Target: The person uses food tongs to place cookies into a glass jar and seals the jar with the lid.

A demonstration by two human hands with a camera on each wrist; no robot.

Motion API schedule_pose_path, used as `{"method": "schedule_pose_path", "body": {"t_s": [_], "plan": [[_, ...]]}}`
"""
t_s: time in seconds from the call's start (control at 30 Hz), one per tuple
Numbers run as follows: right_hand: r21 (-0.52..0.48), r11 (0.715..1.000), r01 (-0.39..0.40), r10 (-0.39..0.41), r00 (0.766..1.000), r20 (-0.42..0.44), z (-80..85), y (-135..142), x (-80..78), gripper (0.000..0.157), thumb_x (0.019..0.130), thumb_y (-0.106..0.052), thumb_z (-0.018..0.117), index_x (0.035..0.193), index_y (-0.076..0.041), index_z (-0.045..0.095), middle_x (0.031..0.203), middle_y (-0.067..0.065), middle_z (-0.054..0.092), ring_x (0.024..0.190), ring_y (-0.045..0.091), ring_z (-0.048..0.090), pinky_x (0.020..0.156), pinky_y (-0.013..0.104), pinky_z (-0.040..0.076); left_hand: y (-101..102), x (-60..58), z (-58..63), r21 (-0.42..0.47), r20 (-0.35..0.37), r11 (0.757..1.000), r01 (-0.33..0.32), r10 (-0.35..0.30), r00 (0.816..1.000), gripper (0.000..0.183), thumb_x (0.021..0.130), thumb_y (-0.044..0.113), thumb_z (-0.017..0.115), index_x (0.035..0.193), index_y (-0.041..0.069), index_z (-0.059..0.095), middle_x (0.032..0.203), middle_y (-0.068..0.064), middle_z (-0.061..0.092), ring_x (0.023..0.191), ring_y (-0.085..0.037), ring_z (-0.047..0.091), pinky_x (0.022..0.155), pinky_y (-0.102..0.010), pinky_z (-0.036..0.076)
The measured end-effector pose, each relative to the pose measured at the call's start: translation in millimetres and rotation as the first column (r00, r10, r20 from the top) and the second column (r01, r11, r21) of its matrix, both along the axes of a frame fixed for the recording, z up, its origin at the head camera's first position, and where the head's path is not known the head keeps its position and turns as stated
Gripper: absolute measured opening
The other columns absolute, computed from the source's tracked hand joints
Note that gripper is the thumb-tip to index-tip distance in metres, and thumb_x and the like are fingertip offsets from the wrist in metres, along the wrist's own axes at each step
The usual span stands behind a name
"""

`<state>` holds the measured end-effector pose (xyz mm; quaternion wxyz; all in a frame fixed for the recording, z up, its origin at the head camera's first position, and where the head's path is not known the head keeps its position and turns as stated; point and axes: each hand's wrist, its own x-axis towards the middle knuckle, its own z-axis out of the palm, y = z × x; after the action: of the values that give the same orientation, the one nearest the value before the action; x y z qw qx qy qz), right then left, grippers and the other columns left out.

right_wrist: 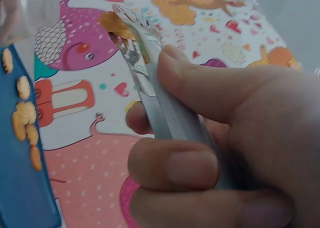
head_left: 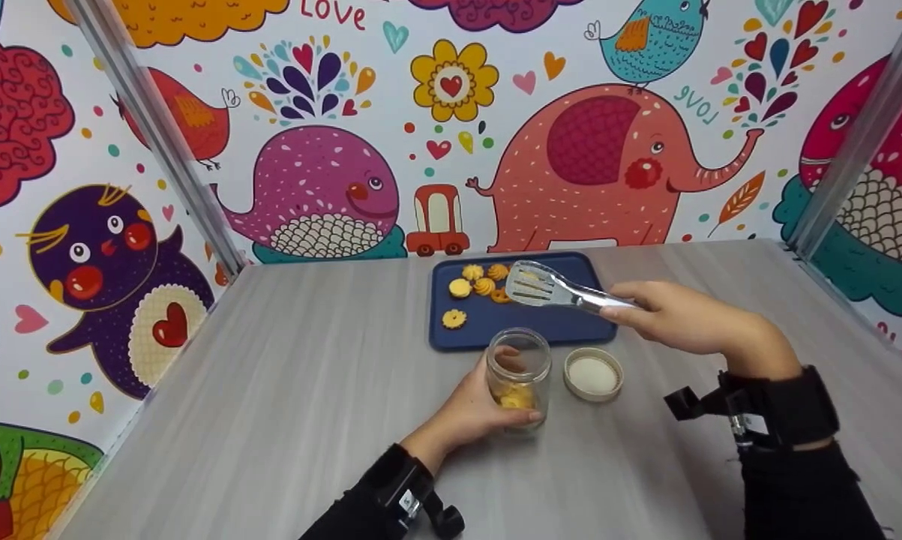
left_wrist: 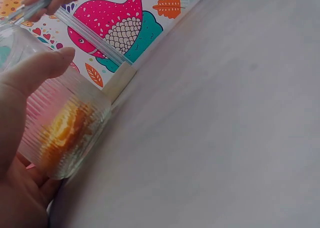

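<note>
My left hand grips a clear glass jar, thumb in front and fingers round the far side. Yellow cookies lie at the jar's bottom; the left wrist view shows them through ribbed glass. Whether the jar touches the table is unclear. My right hand holds metal tongs with a slotted, spatula-like end, above the tray's right part. Between the tongs' ends a golden cookie is pinched, seen in the right wrist view. Several cookies lie on the blue tray behind the jar.
A round lid lies on the grey table, right of the jar and in front of the tray. Printed cartoon panels stand along the back and sides, with metal posts at the corners.
</note>
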<state>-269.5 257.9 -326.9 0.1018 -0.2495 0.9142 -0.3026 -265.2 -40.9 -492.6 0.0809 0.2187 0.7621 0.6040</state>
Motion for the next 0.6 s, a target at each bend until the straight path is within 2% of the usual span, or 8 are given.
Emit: {"method": "schedule_pose_path", "body": {"t_s": [0.27, 0.4, 0.6], "plan": [[0.052, 0.998, -0.026, 0.028, 0.999, -0.044, 9.3, -5.6, 18.5, 0.024, 0.109, -0.037, 0.062, 0.105, -0.015, 0.069, 0.079, -0.002, 0.050, 0.075, 0.018, 0.051, 0.066, 0.033, 0.042, -1.6, -0.9, -0.2, -0.004, 0.004, 1.000, -0.002, 0.002, 1.000, 0.081, 0.075, 0.016, 0.097, 0.141, 0.021, 0.050, 0.134, 0.000, 0.062, 0.123, -0.017, 0.061, 0.110, -0.041, 0.046], [0.080, 0.996, -0.041, 0.044, 0.998, -0.039, 11.3, -10.1, 23.3, 0.026, 0.108, -0.039, 0.063, 0.108, -0.015, 0.072, 0.084, -0.003, 0.056, 0.084, 0.018, 0.054, 0.071, 0.036, 0.045, -1.7, -1.0, -1.0, -0.005, 0.005, 1.000, -0.003, 0.003, 1.000, 0.081, 0.075, 0.016, 0.097, 0.141, 0.020, 0.050, 0.133, 0.000, 0.063, 0.123, -0.017, 0.061, 0.111, -0.042, 0.045], [0.107, 0.992, -0.065, 0.068, 0.997, -0.026, 14.1, -12.2, 29.1, 0.026, 0.108, -0.038, 0.063, 0.112, -0.015, 0.074, 0.089, -0.004, 0.061, 0.086, 0.018, 0.057, 0.074, 0.036, 0.047, 0.0, -0.4, -1.0, 0.004, 0.012, 1.000, -0.002, 0.002, 1.000, 0.082, 0.074, 0.016, 0.097, 0.141, 0.021, 0.050, 0.132, 0.002, 0.063, 0.122, -0.016, 0.061, 0.111, -0.041, 0.045]]}}
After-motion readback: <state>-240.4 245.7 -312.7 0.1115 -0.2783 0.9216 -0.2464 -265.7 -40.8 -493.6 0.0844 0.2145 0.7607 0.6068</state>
